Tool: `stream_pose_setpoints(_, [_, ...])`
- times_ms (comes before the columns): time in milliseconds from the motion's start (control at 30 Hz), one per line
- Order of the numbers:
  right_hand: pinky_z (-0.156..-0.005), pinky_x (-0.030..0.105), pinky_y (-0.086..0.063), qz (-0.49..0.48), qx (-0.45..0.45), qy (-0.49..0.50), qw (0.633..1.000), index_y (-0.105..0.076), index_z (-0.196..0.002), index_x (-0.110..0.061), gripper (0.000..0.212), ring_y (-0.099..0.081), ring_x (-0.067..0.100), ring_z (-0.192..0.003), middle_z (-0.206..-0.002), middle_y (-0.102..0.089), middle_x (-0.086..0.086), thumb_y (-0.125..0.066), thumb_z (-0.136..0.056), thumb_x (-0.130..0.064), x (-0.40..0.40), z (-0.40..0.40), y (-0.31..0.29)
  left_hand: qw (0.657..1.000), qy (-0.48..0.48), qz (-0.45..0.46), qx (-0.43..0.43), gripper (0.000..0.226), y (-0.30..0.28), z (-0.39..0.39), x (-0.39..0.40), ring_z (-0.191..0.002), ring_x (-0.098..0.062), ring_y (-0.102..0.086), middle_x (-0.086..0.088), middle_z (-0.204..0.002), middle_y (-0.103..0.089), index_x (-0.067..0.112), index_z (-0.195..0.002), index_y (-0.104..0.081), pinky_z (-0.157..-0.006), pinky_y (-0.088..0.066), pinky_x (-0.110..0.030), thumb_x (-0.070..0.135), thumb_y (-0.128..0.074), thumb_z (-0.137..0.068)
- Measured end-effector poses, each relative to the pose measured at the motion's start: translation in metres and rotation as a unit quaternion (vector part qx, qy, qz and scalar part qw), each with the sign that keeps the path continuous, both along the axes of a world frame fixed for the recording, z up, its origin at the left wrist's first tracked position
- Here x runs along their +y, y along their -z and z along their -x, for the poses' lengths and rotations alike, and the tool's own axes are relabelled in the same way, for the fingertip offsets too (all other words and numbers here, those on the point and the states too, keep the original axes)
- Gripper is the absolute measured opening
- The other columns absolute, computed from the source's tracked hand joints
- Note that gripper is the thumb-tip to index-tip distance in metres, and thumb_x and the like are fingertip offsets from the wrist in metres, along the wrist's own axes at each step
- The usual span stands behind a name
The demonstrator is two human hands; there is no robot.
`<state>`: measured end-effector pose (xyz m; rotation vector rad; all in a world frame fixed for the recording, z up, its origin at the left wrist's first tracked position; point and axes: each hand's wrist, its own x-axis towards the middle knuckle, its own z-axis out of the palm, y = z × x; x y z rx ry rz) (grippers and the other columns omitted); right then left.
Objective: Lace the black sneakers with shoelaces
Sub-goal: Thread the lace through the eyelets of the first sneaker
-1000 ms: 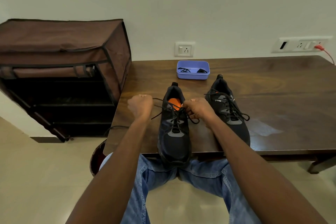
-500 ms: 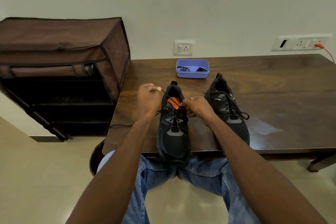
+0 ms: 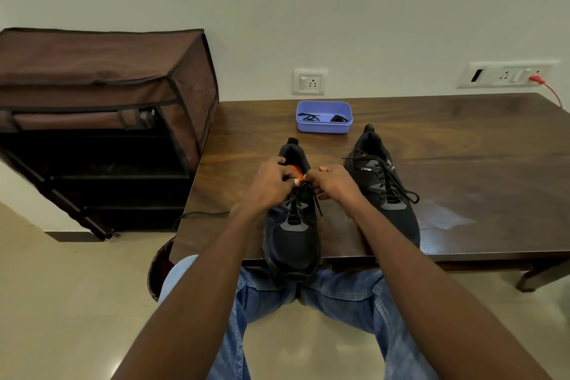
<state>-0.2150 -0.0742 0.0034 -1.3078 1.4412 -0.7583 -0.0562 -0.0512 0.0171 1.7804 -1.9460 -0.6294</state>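
Observation:
Two black sneakers stand on the dark wooden table (image 3: 462, 139). The left sneaker (image 3: 293, 237) hangs its toe over the table's front edge, and an orange insole shows in its opening. My left hand (image 3: 271, 182) and my right hand (image 3: 336, 183) meet over its upper eyelets, each pinching the black shoelace (image 3: 297, 199) with curled fingers. A loose lace end hangs down the shoe's right side. The right sneaker (image 3: 385, 188) stands beside my right hand, laced, with its lace ends lying loose.
A purple tray (image 3: 324, 128) with black laces in it sits at the back of the table. A brown fabric shoe rack (image 3: 98, 120) stands to the left. Wall sockets and a red cable (image 3: 549, 89) are behind the table. My knees in jeans are under the table edge.
My left hand has come in from the left side of the shoe to the upper eyelets, taking up the slack lace. My right hand stayed near the tongue.

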Motion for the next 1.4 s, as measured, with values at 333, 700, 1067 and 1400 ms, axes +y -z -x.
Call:
stream_pose_setpoints(333, [-0.058, 0.026, -0.046, -0.022, -0.004, 0.000, 1.000, -0.063, -0.072, -0.017, 0.014, -0.052, 0.013, -0.057, -0.059, -0.057, -0.002, -0.063, -0.086, -0.018, 0.000, 0.000, -0.002, 0.799, -0.428, 0.025, 0.422, 0.015, -0.026, -0.028, 0.006, -0.060, -0.014, -0.067, -0.006, -0.079, -0.067, 0.009, -0.101, -0.063, -0.069, -0.062, -0.034, 0.004, -0.050, -0.096])
stream_pose_setpoints(700, [-0.065, 0.041, -0.052, 0.044, 0.138, -0.007, 0.989, -0.054, -0.066, -0.018, 0.036, -0.059, 0.019, -0.066, -0.065, -0.058, 0.001, -0.064, -0.089, -0.043, 0.006, -0.008, 0.000, 0.955, -0.273, -0.020, 0.116, 0.022, -0.009, -0.013, 0.004, -0.079, -0.017, -0.062, 0.000, -0.083, -0.069, 0.018, -0.082, -0.071, -0.065, -0.041, -0.029, 0.038, -0.067, -0.091])
stream_pose_setpoints(1067, [-0.053, 0.037, -0.041, 0.079, 0.187, -0.007, 0.979, -0.052, -0.053, -0.015, 0.035, -0.055, 0.024, -0.055, -0.055, -0.052, 0.005, -0.061, -0.085, -0.026, 0.009, -0.014, -0.004, 0.935, -0.240, -0.132, 0.223, 0.010, -0.011, -0.020, -0.013, -0.074, -0.023, -0.075, -0.015, -0.083, -0.074, 0.000, -0.085, -0.072, -0.074, -0.063, -0.038, 0.010, -0.073, -0.084])
stream_pose_setpoints(1400, [-0.102, 0.036, -0.037, 0.127, 0.144, -0.090, 0.977, -0.070, -0.120, -0.017, 0.029, -0.048, 0.023, -0.118, -0.117, -0.057, 0.002, -0.063, -0.091, -0.017, 0.012, -0.031, -0.008, 0.915, -0.237, -0.160, 0.283, 0.016, -0.006, -0.025, -0.005, -0.042, -0.016, -0.057, -0.009, -0.056, -0.064, 0.001, -0.075, -0.071, -0.044, -0.047, -0.025, 0.015, -0.076, -0.079])
